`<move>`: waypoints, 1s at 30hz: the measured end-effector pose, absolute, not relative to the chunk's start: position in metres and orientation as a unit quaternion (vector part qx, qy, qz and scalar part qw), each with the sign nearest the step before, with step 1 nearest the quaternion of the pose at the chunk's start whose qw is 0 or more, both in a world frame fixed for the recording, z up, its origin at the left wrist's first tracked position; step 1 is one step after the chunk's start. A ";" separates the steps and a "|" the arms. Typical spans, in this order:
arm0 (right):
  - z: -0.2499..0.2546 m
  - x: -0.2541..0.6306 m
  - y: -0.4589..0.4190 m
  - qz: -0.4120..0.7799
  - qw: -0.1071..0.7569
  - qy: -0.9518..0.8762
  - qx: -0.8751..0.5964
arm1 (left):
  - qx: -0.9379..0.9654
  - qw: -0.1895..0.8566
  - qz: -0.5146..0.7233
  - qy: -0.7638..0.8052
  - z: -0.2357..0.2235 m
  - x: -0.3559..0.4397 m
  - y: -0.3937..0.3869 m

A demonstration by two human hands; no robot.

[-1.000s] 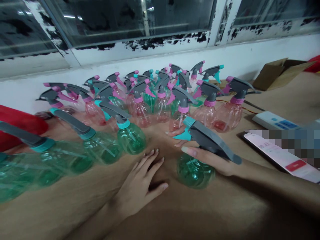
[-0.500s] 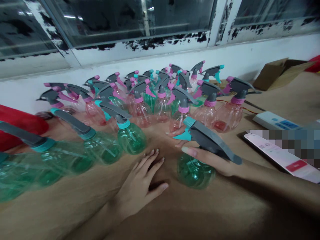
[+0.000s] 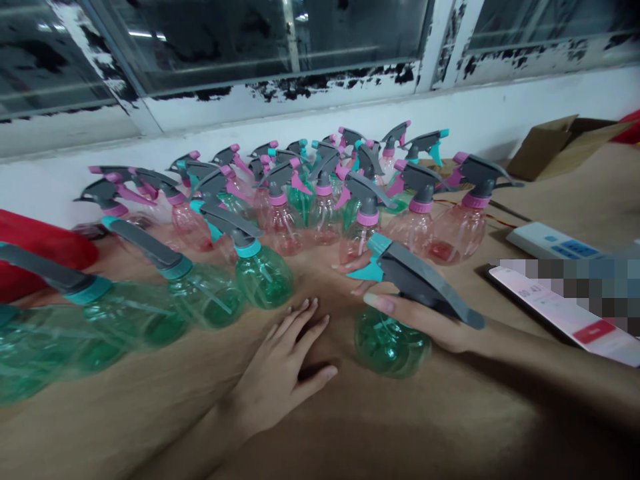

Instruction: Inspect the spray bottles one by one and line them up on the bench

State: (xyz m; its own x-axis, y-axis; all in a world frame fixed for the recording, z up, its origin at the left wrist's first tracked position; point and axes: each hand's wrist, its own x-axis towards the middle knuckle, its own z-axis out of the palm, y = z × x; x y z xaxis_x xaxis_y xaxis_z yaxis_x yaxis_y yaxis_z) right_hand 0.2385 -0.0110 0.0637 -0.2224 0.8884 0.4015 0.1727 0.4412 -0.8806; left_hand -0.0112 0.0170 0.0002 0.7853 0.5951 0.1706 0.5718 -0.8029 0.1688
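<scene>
My right hand (image 3: 425,320) is closed round the neck of a green spray bottle (image 3: 390,343) with a grey and turquoise trigger head. The bottle is upright, and its nozzle points to the far left. Flat on the brown table (image 3: 310,440), my left hand (image 3: 280,367) rests with its fingers spread and nothing in it. Just beyond its fingertips stands another green spray bottle (image 3: 264,277). Several more green bottles, such as this spray bottle (image 3: 207,293), line up to the left. The fingers of my right hand behind the bottle's neck are partly hidden.
Several pink spray bottles (image 3: 285,227), with some green ones among them, crowd the back of the table near the wall. To the right lie a phone (image 3: 565,307) and a white power strip (image 3: 550,241). An open cardboard box (image 3: 545,150) and a red object (image 3: 40,253) flank them.
</scene>
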 end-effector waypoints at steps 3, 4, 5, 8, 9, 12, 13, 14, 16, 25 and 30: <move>0.065 0.239 -0.012 0.363 0.489 -0.695 -0.383 | 0.943 0.055 0.101 0.313 0.001 -0.011 0.017; 0.065 0.239 -0.012 0.359 0.489 -0.696 -0.383 | 0.943 0.054 0.100 0.313 0.001 -0.011 0.017; 0.065 0.240 -0.012 0.356 0.489 -0.697 -0.385 | 0.943 0.052 0.100 0.312 0.001 -0.011 0.017; 0.066 0.240 -0.012 0.356 0.480 -0.696 -0.398 | 0.943 0.049 0.102 0.312 0.000 -0.011 0.017; 0.066 0.240 -0.012 0.358 0.478 -0.695 -0.400 | 0.943 0.050 0.102 0.313 -0.001 -0.012 0.017; 0.065 0.240 -0.012 0.359 0.480 -0.696 -0.396 | 0.942 0.053 0.103 0.315 -0.001 -0.011 0.017; 0.065 0.239 -0.012 0.360 0.481 -0.695 -0.395 | 0.942 0.054 0.103 0.314 -0.001 -0.011 0.017; 0.065 0.239 -0.013 0.362 0.481 -0.694 -0.394 | 0.942 0.055 0.102 0.314 0.000 -0.011 0.017; 0.066 0.238 -0.013 0.366 0.483 -0.692 -0.393 | 0.943 0.055 0.099 0.313 0.001 -0.010 0.016; 0.065 0.239 -0.012 0.357 0.493 -0.693 -0.387 | 0.943 0.052 0.098 0.314 0.001 -0.012 0.016; 0.066 0.239 -0.013 0.361 0.493 -0.690 -0.387 | 0.942 0.056 0.098 0.315 0.000 -0.012 0.017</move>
